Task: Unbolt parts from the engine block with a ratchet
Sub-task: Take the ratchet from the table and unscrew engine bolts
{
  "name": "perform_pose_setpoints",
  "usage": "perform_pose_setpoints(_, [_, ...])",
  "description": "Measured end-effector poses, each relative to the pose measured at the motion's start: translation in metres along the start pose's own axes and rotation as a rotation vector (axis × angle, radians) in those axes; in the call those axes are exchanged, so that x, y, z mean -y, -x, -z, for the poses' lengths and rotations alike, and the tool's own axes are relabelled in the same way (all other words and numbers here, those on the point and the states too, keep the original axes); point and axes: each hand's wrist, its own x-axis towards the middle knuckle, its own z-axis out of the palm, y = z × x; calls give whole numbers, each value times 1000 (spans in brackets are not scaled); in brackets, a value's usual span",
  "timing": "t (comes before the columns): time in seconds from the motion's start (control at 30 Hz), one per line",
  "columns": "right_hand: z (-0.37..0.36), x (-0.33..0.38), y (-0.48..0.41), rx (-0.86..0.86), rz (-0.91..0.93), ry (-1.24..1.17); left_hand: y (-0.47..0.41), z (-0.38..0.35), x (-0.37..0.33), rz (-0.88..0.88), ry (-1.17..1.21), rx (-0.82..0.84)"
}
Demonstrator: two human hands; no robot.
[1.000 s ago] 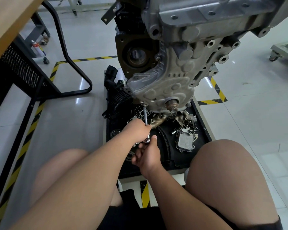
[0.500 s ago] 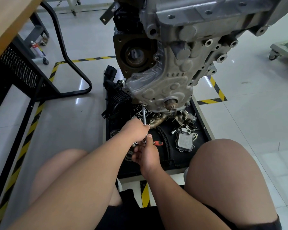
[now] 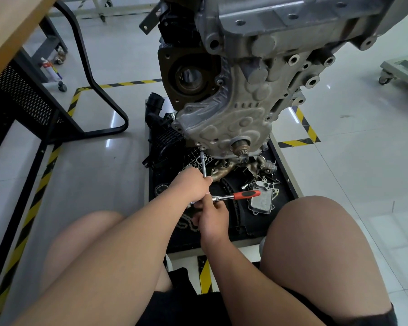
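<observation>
**Step in hand: loosen a cover bolt, lower-left edge.**

The engine block (image 3: pixel 257 95) hangs over a black tray (image 3: pixel 285 196) of removed parts. Its cast cover (image 3: pixel 226 128) faces the person.

Tool position: the extension bar (image 3: pixel 204 164) runs from the cover's lower-left edge down toward the person. Its long axis is near vertical in the view. The socket end sits at the cover edge; the bolt itself is hidden under it. The ratchet (image 3: pixel 236 196) joins the bar's near end at approx. a right angle. Its red-and-black handle points out to the right over the tray.

Hands:
- L hand (image 3: pixel 193 185) – fingers wrapped round the bar's lower end, steadying it. This is the hand nearer the bolt.
- R hand (image 3: pixel 213 218) – just below the L, fingers curled at the ratchet's head end. The handle's grip is bare.

Key relation: the bolt lies up and ahead of both hands, along the bar. Judged req. for the next stroke – the handle sweeps across the bar's axis while the L hand keeps the bar in line with the bolt. A tilted bar could slip the socket off.
</observation>
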Motion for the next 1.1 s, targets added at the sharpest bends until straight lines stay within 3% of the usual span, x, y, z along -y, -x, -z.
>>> perform_pose_setpoints(0.27, [-1, -1, -7, 66, -56, -67, 1, 1, 0, -27, 68, 30])
perform_pose_setpoints(0.53, [-5, 2, -6, 146, -279, -256, 1, 2, -3, 5, 138, 71])
perform_pose_setpoints(1.1, [-8, 2, -4, 180, -316, -206, -2, 2, 1, 19, -1, 8])
